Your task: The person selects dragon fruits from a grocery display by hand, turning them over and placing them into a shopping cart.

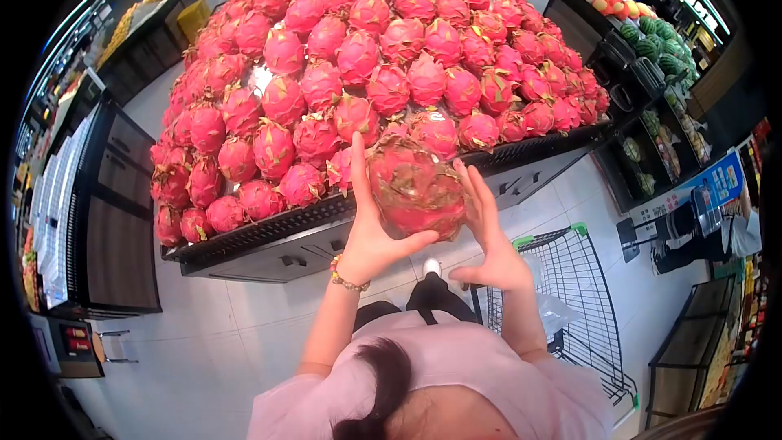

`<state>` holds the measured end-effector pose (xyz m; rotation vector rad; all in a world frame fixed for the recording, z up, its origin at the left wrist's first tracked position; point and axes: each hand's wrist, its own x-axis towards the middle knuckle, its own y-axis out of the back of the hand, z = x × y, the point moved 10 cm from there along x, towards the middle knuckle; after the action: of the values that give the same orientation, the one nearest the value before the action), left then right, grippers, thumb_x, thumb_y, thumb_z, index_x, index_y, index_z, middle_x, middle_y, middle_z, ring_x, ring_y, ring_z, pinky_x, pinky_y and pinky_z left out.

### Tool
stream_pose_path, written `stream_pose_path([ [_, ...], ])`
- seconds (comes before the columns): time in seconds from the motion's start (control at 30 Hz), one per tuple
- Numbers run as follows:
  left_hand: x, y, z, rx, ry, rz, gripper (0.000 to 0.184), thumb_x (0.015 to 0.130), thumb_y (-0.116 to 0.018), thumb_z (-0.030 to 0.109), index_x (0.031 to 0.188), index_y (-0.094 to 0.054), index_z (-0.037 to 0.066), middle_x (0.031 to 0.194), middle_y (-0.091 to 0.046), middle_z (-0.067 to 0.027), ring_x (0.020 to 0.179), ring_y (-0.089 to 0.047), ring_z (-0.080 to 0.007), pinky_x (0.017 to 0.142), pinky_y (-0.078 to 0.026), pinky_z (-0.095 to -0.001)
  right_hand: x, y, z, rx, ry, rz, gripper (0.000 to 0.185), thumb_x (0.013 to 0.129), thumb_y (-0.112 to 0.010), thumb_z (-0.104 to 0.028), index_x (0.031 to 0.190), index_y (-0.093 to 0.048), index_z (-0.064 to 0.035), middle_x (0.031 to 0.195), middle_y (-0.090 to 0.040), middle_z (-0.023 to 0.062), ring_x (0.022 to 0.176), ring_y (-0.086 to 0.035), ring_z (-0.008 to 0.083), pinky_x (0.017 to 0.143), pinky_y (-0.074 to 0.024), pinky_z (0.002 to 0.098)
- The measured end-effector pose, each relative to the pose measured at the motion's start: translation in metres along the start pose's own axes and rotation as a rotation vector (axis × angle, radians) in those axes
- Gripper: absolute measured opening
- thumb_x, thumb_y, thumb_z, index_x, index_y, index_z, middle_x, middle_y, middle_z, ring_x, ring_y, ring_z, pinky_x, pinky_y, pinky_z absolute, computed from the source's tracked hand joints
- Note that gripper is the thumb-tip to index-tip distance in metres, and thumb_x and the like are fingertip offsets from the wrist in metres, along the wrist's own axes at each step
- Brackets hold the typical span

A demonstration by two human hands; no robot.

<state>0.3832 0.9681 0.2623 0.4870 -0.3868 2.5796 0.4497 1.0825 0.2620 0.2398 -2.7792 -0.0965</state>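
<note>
A large dragon fruit (415,187), pink with brownish, drying scales, is held up between my two hands at the near edge of the display. My left hand (373,224) cups its left side, the thumb stretched under the bottom and the fingers pointing up along it. On the other side, the fingers of my right hand (493,236) rest against the fruit's right edge, while that thumb sits lower, apart from it. Behind the held fruit rises a big pile of dragon fruits (322,81) in rows on a dark-edged stand (269,232).
A wire shopping cart (582,293) with green corners stands close on my right, with a clear plastic bag (554,312) in it. Watermelons (652,45) lie at the far right. A dark cabinet (122,204) is at left. Another person (717,240) is at the right edge.
</note>
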Motion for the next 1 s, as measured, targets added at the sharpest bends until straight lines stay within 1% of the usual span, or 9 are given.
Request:
stream_pose_path([
  [0.07,0.007,0.002,0.007,0.294,-0.088,0.015,0.134,0.058,-0.085,0.021,0.141,0.019,0.014,0.145,-0.018,-0.0170,0.130,-0.031,-0.0275,0.105,-0.031,-0.0408,0.014,0.012,0.010,0.115,0.019,0.047,0.112,0.060,-0.077,-0.013,0.144,-0.005,-0.0100,0.149,-0.011,0.0155,0.137,-0.015,0.0302,0.110,-0.0174,0.0453],
  [0.2,0.030,-0.022,0.002,0.482,-0.175,-0.057,0.134,0.060,-0.083,0.014,0.139,0.025,0.013,0.143,-0.023,-0.0221,0.127,-0.036,-0.0340,0.103,-0.033,-0.0418,0.048,0.043,0.022,0.140,0.015,0.094,0.105,0.062,-0.078,-0.014,0.143,-0.013,-0.0102,0.146,-0.022,0.0147,0.135,-0.021,0.0273,0.109,-0.0215,0.0412],
  [0.37,0.084,-0.057,-0.019,0.725,-0.366,-0.076,0.129,0.057,-0.082,0.013,0.143,0.014,0.015,0.141,-0.026,-0.0244,0.125,-0.036,-0.0417,0.101,-0.035,-0.0447,0.086,0.100,0.042,-0.046,-0.003,0.112,0.103,0.060,-0.080,-0.013,0.142,-0.018,-0.0071,0.141,-0.029,0.0143,0.131,-0.028,0.0248,0.108,-0.0238,0.0369],
  [0.43,0.113,-0.068,-0.031,0.776,-0.248,-0.060,0.122,0.057,-0.081,0.012,0.144,0.003,0.010,0.145,-0.011,-0.0253,0.130,-0.026,-0.0431,0.103,-0.032,-0.0438,0.098,0.128,0.061,0.014,-0.026,0.142,0.100,0.060,-0.080,-0.011,0.140,-0.021,-0.0061,0.139,-0.032,0.0144,0.130,-0.031,0.0238,0.107,-0.0258,0.0361],
  [0.57,0.153,-0.100,-0.062,0.806,-0.029,-0.204,0.121,0.060,-0.081,0.016,0.144,0.006,0.007,0.147,0.008,-0.0240,0.136,-0.017,-0.0381,0.107,-0.026,-0.0428,0.090,0.187,0.127,0.326,-0.212,0.301,0.096,0.064,-0.079,-0.010,0.140,-0.021,-0.0023,0.135,-0.037,0.0126,0.124,-0.039,0.0227,0.103,-0.0328,0.0354],
  [0.63,0.166,-0.101,-0.071,0.460,0.055,-0.199,0.121,0.062,-0.081,0.017,0.144,0.007,0.008,0.149,0.011,-0.0188,0.137,-0.016,-0.0332,0.108,-0.025,-0.0421,0.094,0.214,0.137,0.507,-0.216,0.383,0.096,0.065,-0.079,-0.012,0.140,-0.020,-0.0013,0.134,-0.039,0.0126,0.123,-0.040,0.0233,0.102,-0.0334,0.0357],
  [0.7,0.180,-0.082,-0.070,0.555,-0.007,-0.102,0.114,0.067,-0.076,0.014,0.144,0.008,0.011,0.151,0.011,-0.0110,0.137,-0.017,-0.0320,0.108,-0.022,-0.0453,0.107,0.256,0.141,0.470,-0.140,0.443,0.096,0.066,-0.078,-0.013,0.140,-0.019,-0.0020,0.132,-0.040,0.0124,0.122,-0.042,0.0232,0.102,-0.0336,0.0359],
  [0.77,0.184,-0.053,-0.057,0.795,-0.109,0.093,0.102,0.072,-0.069,0.013,0.145,0.002,0.010,0.151,0.000,-0.0119,0.135,-0.022,-0.0328,0.108,-0.022,-0.0467,0.126,0.306,0.138,0.310,-0.045,0.500,0.094,0.067,-0.077,-0.012,0.140,-0.019,-0.0018,0.132,-0.040,0.0124,0.121,-0.042,0.0227,0.101,-0.0339,0.0356],
  [1.0,0.097,0.068,-0.068,0.105,-0.040,0.876,0.049,0.086,-0.048,0.020,0.131,-0.035,0.005,0.138,-0.035,-0.0120,0.124,-0.039,-0.0279,0.098,-0.035,-0.0411,0.225,0.469,0.077,-0.167,0.156,0.757,0.084,0.071,-0.076,-0.014,0.136,-0.025,-0.0014,0.126,-0.047,0.0120,0.114,-0.047,0.0199,0.097,-0.0377,0.0323],
])
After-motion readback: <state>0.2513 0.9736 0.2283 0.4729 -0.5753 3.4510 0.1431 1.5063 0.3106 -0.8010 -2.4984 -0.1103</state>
